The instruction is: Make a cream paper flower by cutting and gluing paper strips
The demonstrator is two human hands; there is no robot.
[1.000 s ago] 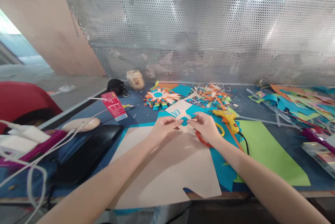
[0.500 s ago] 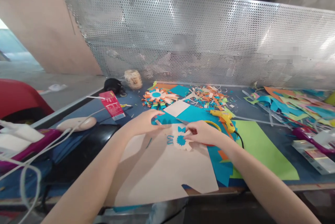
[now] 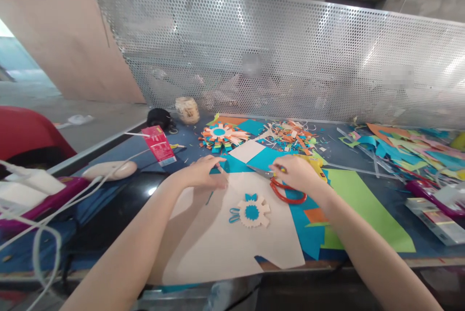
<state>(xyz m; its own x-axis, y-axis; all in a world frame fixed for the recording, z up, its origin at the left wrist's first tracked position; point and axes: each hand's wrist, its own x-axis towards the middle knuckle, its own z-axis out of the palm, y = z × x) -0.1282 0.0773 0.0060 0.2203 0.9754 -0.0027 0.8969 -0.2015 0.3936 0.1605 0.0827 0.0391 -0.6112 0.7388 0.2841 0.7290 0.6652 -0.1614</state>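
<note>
Head camera: scissors [image 3: 274,188] lay at the curled right hand [image 3: 296,173], blades [image 3: 259,172] toward the table's [image 3: 390,194] left edge; the left hand [image 3: 201,171] arched farther off, both grips unclear.

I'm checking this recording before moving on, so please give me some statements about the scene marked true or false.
1. The blue-centred cream cutout lies on the large cream sheet. True.
2. The right hand is at the scissors. True.
3. The scissors' large visible handle loop is green. False: it is red.
4. The green sheet lies left of the large cream sheet. False: the green sheet lies to its right.
5. The glue gun is partly hidden behind the right hand. True.
</note>
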